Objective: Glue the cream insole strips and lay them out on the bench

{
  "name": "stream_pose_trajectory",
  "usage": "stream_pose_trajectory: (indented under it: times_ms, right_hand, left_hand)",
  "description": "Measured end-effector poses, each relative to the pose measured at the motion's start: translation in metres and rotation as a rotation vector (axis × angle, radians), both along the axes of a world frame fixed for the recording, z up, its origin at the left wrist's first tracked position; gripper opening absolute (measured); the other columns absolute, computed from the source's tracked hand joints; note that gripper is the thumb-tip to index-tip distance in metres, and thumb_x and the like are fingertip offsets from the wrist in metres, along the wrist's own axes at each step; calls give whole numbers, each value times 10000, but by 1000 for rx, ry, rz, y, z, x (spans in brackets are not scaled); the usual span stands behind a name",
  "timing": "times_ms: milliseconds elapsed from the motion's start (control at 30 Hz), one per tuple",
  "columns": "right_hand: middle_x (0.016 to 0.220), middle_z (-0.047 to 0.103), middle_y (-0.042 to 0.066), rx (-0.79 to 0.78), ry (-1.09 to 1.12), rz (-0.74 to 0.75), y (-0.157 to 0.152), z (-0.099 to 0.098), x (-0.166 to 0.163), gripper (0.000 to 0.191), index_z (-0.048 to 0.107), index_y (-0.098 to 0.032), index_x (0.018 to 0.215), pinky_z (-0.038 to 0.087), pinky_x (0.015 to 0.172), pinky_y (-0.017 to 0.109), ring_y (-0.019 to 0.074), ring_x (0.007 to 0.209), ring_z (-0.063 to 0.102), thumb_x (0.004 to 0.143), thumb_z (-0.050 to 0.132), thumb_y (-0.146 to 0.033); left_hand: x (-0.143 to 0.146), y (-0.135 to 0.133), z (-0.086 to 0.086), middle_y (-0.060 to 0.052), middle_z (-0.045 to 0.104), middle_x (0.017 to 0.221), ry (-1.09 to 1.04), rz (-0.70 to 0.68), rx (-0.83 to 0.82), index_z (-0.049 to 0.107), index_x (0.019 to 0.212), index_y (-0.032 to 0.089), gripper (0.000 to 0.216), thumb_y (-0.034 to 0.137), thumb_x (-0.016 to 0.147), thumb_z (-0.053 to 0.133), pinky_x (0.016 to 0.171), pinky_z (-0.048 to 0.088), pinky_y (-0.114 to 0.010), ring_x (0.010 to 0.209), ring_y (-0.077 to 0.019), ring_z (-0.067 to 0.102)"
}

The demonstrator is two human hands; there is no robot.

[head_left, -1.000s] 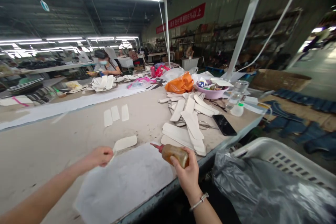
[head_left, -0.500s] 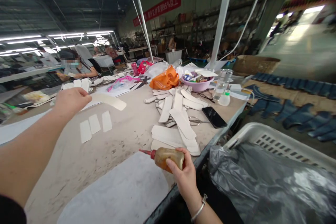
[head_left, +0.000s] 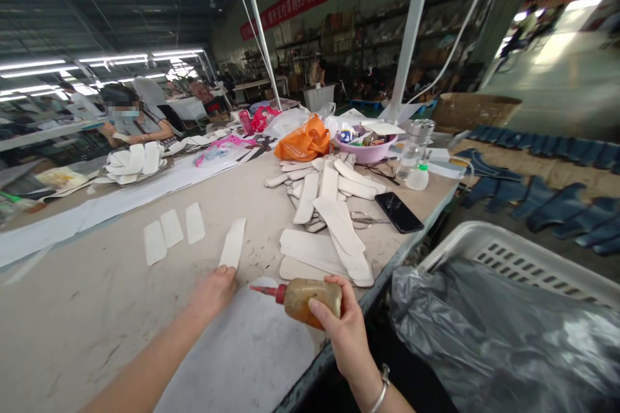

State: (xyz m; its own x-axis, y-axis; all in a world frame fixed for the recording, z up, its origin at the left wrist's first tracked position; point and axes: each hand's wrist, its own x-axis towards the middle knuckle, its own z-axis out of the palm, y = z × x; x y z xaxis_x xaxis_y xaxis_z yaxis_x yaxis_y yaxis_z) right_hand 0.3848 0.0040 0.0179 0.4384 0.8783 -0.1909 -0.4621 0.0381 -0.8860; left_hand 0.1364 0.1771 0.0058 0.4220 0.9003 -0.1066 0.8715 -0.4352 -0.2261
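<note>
My left hand (head_left: 216, 290) pinches the near end of a white strip-shaped piece (head_left: 234, 242), low over the table at the edge of a pale sheet (head_left: 232, 348). In my right hand (head_left: 341, 329) lies a squeeze bottle (head_left: 310, 300) with amber liquid inside, tipped sideways. Its red nozzle (head_left: 266, 290) points left, just right of my left hand. Several similar white pieces are piled (head_left: 334, 193) beyond the bottle, with a few larger ones (head_left: 310, 248) at the near side. Left of my left hand, three short white pieces (head_left: 170, 227) lie in a row.
A black phone (head_left: 398, 211) and scissors (head_left: 363, 221) lie right of the pile. Behind stand an orange bag (head_left: 304, 139), a purple basin (head_left: 365, 151) and a clear jar (head_left: 414, 148). A white basket (head_left: 465, 239) with grey plastic stands at right. A co-worker (head_left: 133, 119) sits far left.
My left hand has come down from the far left towards the pale sheet, bringing the white piece along. The right hand with the bottle has barely moved.
</note>
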Motion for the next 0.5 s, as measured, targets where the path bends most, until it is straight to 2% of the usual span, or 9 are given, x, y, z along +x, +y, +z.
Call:
stream_pose_trajectory:
  times_ms: [200, 400, 500]
  right_hand:
    - [835, 635, 14, -36, 14, -9, 2, 0, -1, 531, 532, -221, 1068, 517, 626, 273, 177, 714, 586, 639, 809, -366]
    - [844, 651, 24, -65, 103, 34, 3, 0, -1, 572, 513, -241, 1072, 538, 638, 298, 194, 722, 608, 624, 831, -402]
    - [819, 655, 18, -90, 106, 11, 4, 3, -1, 573, 532, -248, 1054, 532, 618, 280, 190, 700, 608, 603, 838, -427]
  left_hand:
    - [22, 34, -13, -143, 644, 954, -37, 46, 16, 609, 952, 120, 268, 150, 855, 361, 752, 463, -341, 901, -240, 632]
    - [22, 100, -18, -162, 657, 979, -32, 165, 53, 623, 989, 113, 298, 199, 848, 375, 772, 481, -336, 924, -250, 643]
    - [19, 133, -20, -175, 662, 998, -26, 218, 66, 629, 1022, 106, 326, 205, 847, 372, 775, 487, -341, 935, -263, 648]
